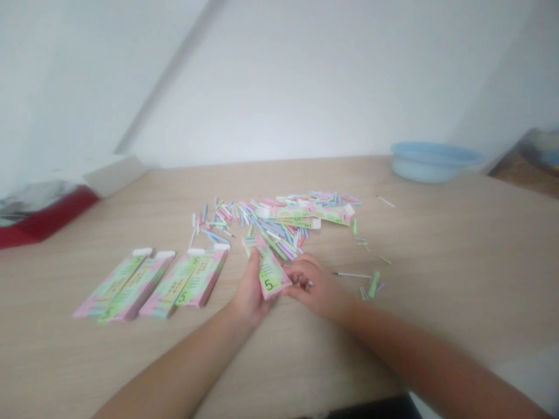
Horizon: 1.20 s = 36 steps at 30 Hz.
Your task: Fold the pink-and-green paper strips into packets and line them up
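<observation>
My left hand (250,294) is closed round a slim pink-and-green cardboard box (271,269) marked with a 5, its thumb on the printed face. At the near right corner of this box is my right hand (315,285), with thumb and fingers pinched on the edge. Whether anything small is also between those fingers cannot be made out. Just beyond the hands lies a loose heap of thin pastel sticks (257,218), pink, blue, green, purple and white. Similar flat boxes (297,213) rest on top of the heap.
Several like boxes (159,285) lie side by side at left, white flaps at their far ends. Loose green pieces (374,284) and a thin white stick with a dark tip (353,274) are at right. A blue basin (430,162) stands back right, a red-edged container (48,218) far left.
</observation>
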{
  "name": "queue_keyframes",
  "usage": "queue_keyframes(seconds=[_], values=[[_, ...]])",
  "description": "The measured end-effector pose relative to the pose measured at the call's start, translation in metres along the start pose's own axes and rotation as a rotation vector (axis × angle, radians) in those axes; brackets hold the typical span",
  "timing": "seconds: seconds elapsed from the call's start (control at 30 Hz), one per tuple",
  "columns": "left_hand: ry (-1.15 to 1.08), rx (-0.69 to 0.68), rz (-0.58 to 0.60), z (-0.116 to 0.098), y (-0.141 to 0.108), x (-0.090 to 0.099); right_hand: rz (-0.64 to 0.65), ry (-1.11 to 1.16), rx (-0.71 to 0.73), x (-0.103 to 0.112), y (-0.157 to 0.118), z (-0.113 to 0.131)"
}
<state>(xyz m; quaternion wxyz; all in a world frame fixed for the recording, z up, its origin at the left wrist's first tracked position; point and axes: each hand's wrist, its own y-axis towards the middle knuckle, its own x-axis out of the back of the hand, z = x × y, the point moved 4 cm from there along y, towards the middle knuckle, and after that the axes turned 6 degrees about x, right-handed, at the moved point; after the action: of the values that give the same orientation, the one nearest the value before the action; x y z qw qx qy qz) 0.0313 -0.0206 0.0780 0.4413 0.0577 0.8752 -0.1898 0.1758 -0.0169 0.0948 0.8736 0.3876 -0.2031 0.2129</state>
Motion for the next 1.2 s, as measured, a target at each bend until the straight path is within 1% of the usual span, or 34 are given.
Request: queue_keyframes(seconds=[0.07,0.2,0.27,0.4,0.47,0.6,0.7,0.77,0.83,0.9,0.93,1.0,1.1,1.13,1.2], values=[[0.001,0.019,0.014,0.001,0.000,-0.002,0.004,0.059,-0.007,-0.001,0.000,-0.004],[0.020,0.001,0.019,0.001,-0.001,-0.002,-0.005,0.113,-0.053,-0.002,0.000,-0.007],[0.023,-0.001,0.025,0.002,-0.001,-0.002,0.020,0.041,-0.025,-0.003,0.000,-0.004],[0.022,0.023,0.059,0.007,0.000,-0.001,0.067,-0.204,0.124,-0.002,-0.001,0.008],[0.043,0.033,0.070,0.010,0.000,-0.001,0.075,-0.254,0.156,-0.002,-0.001,0.012],[0.105,0.028,0.013,0.010,0.001,0.001,0.079,-0.283,0.162,-0.003,-0.001,0.015],[0.176,0.053,-0.040,0.009,0.001,0.004,0.138,-0.357,0.175,-0.006,-0.002,0.013],[0.253,0.044,-0.067,0.008,0.001,0.007,0.182,-0.415,0.186,-0.008,-0.002,0.009],[0.365,0.015,-0.067,0.006,0.001,0.009,0.235,-0.474,0.249,-0.010,-0.004,0.006],[0.518,-0.057,-0.075,-0.002,0.001,0.010,0.276,-0.516,0.318,-0.011,-0.007,0.004],[0.613,-0.110,-0.091,-0.008,0.000,0.011,0.276,-0.525,0.336,-0.010,-0.008,0.002],[0.818,-0.244,-0.138,-0.026,-0.003,0.011,0.216,-0.523,0.334,-0.005,-0.011,-0.002],[1.096,-0.426,-0.191,-0.059,-0.012,0.009,0.104,-0.508,0.324,0.003,-0.014,-0.009],[1.169,-0.470,-0.236,-0.070,-0.017,0.011,0.086,-0.504,0.313,0.004,-0.015,-0.013],[1.303,-0.518,-0.406,-0.095,-0.028,0.019,0.084,-0.498,0.265,0.004,-0.014,-0.021]])
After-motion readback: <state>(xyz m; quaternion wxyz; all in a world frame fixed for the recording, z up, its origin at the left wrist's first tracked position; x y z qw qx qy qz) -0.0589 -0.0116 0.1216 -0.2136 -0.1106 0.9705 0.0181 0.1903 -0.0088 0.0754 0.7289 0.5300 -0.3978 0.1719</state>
